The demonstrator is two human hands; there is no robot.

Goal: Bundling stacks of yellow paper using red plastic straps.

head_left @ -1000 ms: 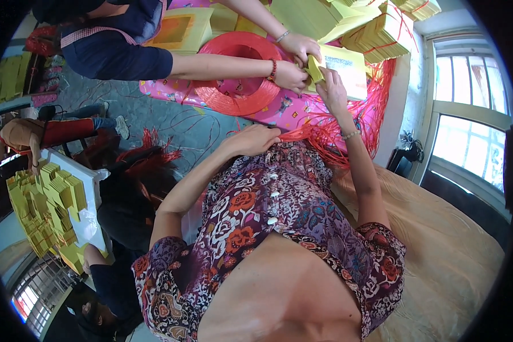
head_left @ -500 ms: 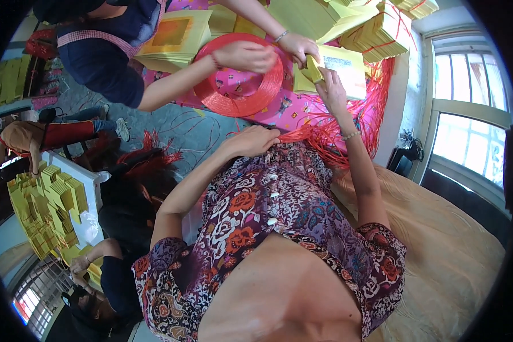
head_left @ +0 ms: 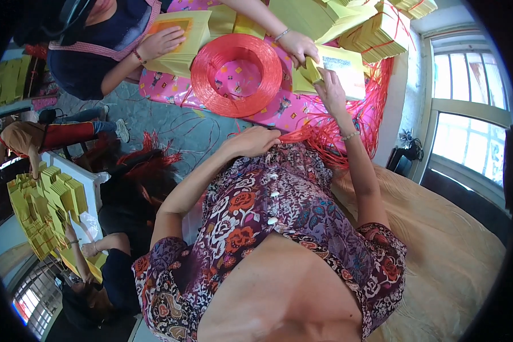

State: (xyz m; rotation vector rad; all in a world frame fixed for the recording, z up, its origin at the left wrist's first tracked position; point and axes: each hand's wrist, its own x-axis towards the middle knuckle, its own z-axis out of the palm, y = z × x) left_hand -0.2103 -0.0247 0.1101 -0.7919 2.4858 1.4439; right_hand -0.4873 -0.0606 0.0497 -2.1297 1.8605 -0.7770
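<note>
My left hand (head_left: 255,141) rests on my lap, fingers closed on the end of a bunch of red plastic strings (head_left: 325,134). Further out, my right hand (head_left: 329,91) pinches a folded yellow paper bundle (head_left: 309,73) that lies against a thicker yellow paper stack (head_left: 345,68). A person opposite me has one hand (head_left: 298,45) on the same bundle. Their other hand (head_left: 162,41) lies flat on a yellow stack with an orange square (head_left: 182,34). A coil of red string (head_left: 236,67) sits between us on a pink patterned sheet (head_left: 171,91).
More tied yellow paper stacks (head_left: 382,31) are piled at the back right. A woven mat (head_left: 456,239) is on my right, below a window (head_left: 467,114). At the left, other people handle yellow paper piles (head_left: 43,211) by a white table (head_left: 88,176).
The opposite person's hand left the red coil and moved onto the yellow stack with the orange square. My own hands have stayed almost where they were.
</note>
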